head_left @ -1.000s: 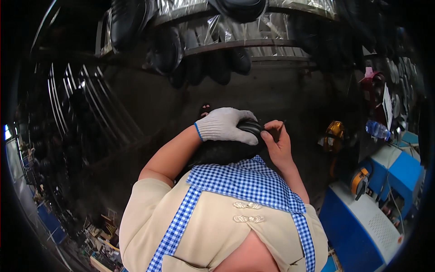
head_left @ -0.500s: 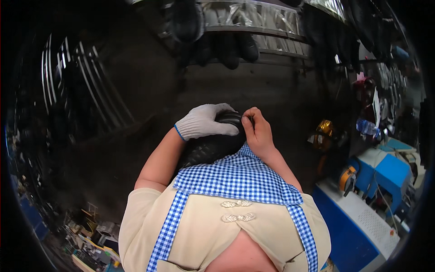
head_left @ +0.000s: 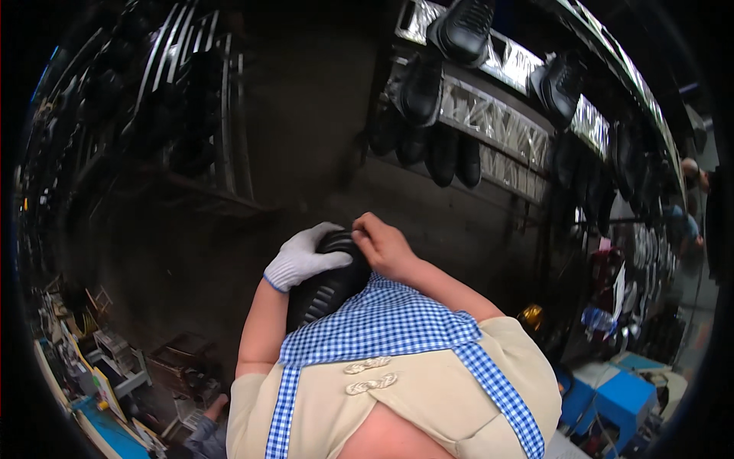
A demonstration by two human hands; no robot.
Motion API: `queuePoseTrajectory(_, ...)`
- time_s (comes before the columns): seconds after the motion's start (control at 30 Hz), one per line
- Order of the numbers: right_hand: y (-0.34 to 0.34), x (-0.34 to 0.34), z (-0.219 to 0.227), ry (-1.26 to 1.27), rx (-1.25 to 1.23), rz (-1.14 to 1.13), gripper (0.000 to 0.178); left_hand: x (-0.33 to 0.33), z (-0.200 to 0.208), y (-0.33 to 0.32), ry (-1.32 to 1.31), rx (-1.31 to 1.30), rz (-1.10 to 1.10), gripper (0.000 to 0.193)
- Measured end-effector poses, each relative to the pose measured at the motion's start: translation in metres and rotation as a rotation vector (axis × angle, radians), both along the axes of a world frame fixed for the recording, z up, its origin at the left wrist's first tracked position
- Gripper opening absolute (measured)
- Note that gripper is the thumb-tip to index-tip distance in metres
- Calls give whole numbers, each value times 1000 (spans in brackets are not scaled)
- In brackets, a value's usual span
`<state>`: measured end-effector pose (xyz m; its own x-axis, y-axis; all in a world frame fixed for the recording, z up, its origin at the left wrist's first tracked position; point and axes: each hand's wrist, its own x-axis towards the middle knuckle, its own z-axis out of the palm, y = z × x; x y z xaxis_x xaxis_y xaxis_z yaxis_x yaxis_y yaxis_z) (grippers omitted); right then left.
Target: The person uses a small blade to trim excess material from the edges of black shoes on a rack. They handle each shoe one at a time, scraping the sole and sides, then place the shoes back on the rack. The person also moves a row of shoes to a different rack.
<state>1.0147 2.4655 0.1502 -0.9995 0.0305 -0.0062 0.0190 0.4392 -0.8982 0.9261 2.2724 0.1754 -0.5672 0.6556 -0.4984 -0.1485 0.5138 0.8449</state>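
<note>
In front of my apron, a black shoe (head_left: 325,288) with a ridged surface is held close to my body, tilted. My left hand (head_left: 302,258), in a white knit glove with a blue cuff edge, is closed around its far end, thumb on one side and fingers over the other. My bare right hand (head_left: 382,246) is closed, its thumb and finger pinched together against the shoe's far right edge. Anything between those fingertips is hidden. The shoe's near end disappears under the blue checked apron (head_left: 386,321).
A rack (head_left: 497,115) with silvery wrapped bars and several black shoes (head_left: 419,88) stands ahead on the right. Another dark metal rack (head_left: 229,122) is at left. A blue machine (head_left: 623,394) sits lower right. Another person's sleeve (head_left: 206,438) shows at lower left.
The view has turned, so the shoe rack shows farther right and more fully. My hands and the shoe appear lower and more to the left, with the grip about the same.
</note>
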Motion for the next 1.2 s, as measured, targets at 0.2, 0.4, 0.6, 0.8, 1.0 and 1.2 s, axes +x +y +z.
queuePoseTrajectory(0.2,-34,-56,-1,-17,-49,365,24,18,1,-49,134,-30,313,61)
queuePoseTrajectory(0.4,-80,-75,-43,14,-129,587,17,47,-10,-91,271,-266,352,64)
queuePoseTrajectory(0.6,-144,-91,-44,92,-22,917,9,93,-32,-139,244,-274,656,68)
queuePoseTrajectory(0.8,-302,-104,-28,233,-10,1139,10,122,-18,-269,279,-323,868,68)
queuePoseTrajectory(1.0,-461,-131,-22,332,-41,1280,10,119,-21,-404,367,-321,1035,66)
queuePoseTrajectory(1.2,-601,-128,-14,245,-70,1344,10,134,-8,-534,347,-266,1146,66)
